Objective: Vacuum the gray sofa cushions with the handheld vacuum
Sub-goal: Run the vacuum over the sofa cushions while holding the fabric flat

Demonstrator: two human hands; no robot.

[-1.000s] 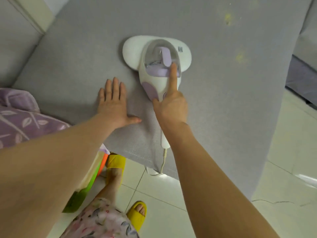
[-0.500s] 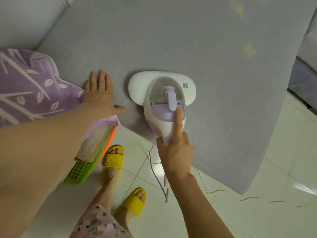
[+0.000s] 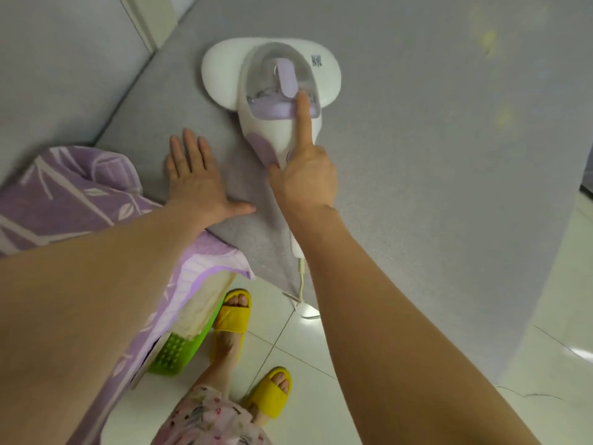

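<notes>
Right hand [image 3: 303, 179] wrapped around handle of white-and-lilac handheld vacuum [image 3: 276, 91], index finger stretched forward along the clear dust cup. Left hand [image 3: 195, 184] flat, fingers spread, grasping nothing, pressed on gray fabric sofa cushion [image 3: 433, 171] just left of vacuum. Vacuum head sits flat on cushion, nearer the left seam than the right; wide bare cushion to its right and ahead. Front cushion edge near wrists, white cord [image 3: 301, 284] hanging over it to tiled floor [image 3: 321, 364]. Purple leaf-print cloth [image 3: 73, 200] at left edge.
</notes>
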